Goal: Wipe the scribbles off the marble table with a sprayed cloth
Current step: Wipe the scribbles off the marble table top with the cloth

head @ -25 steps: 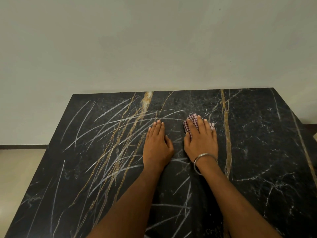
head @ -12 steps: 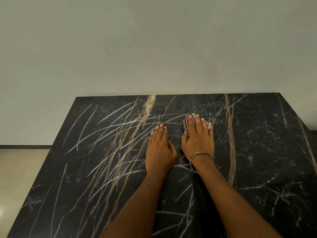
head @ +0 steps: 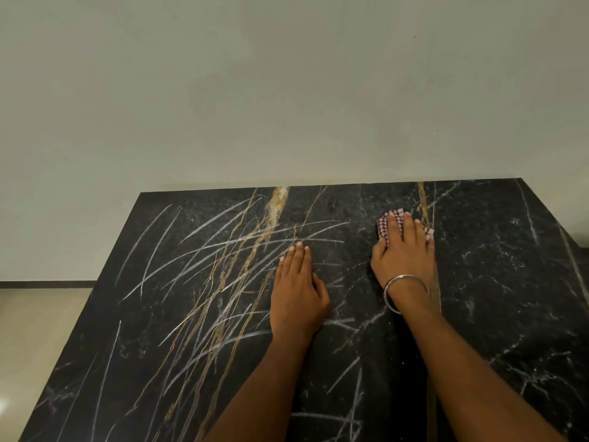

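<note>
Pressing the cloth [head: 387, 228] flat to the table [head: 497, 282], the right hand [head: 406, 256] lies with fingers straight over the fabric, not clenched round it; only the cloth's checked far and side edges show past the fingertips. A bangle [head: 405, 291] circles that wrist. The cloth sits toward the far edge, right of centre, beside a gold vein, on marble that appears largely free of marks. The left hand [head: 298, 291] rests palm down and empty, fingers straight and together, apparently bracing the body while the other arm reaches forward. Pale scribbles [head: 204, 260] cross the left half, under and beyond the left fingertips, with a few strokes near the front edge between the forearms. Judged from this layout, most wiping remains, leftward.
</note>
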